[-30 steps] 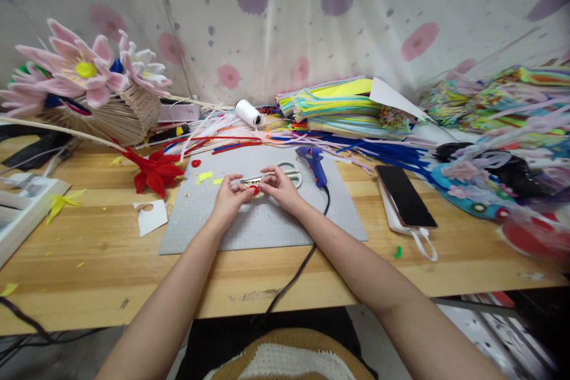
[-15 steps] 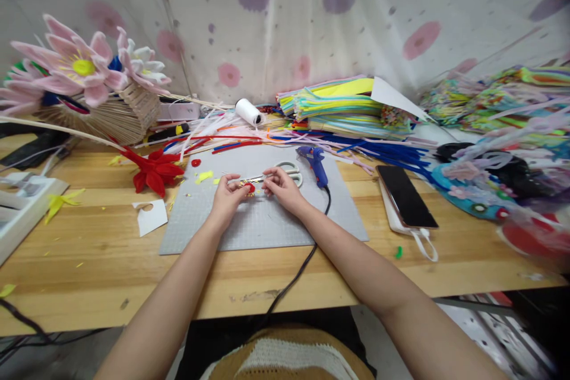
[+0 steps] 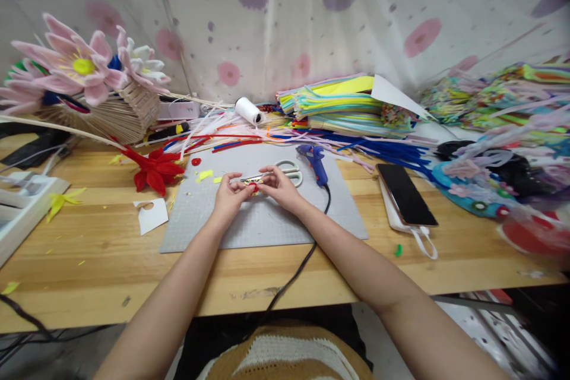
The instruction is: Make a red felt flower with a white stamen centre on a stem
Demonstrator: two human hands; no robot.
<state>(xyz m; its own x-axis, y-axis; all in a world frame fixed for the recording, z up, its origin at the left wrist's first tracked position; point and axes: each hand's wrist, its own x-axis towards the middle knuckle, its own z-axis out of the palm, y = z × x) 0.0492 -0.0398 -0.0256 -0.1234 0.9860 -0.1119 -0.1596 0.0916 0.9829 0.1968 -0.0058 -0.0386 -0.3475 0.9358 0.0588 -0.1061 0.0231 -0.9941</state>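
Over the grey cutting mat [image 3: 267, 228], my left hand [image 3: 231, 195] pinches a small red piece with yellow strands [image 3: 254, 187]. The fingers of my right hand [image 3: 280, 188] are closed on the same piece from the other side. Just behind my hands, scissors [image 3: 294, 173] with pale handles lie on the mat, their blades partly hidden. A blue glue gun [image 3: 314, 163] rests to the right. Yellow scraps [image 3: 205, 175] and a small red disc [image 3: 196, 161] are at the mat's left.
A red flower [image 3: 158, 172] and cut white paper [image 3: 153, 216] lie left of the mat. A phone [image 3: 407, 195] is on the right. Bundles of coloured stems [image 3: 351, 108] line the back. The black cord [image 3: 296, 276] crosses the front edge.
My right hand has moved slightly left, up against the red piece and my left fingertips. The gap between my hands has closed.
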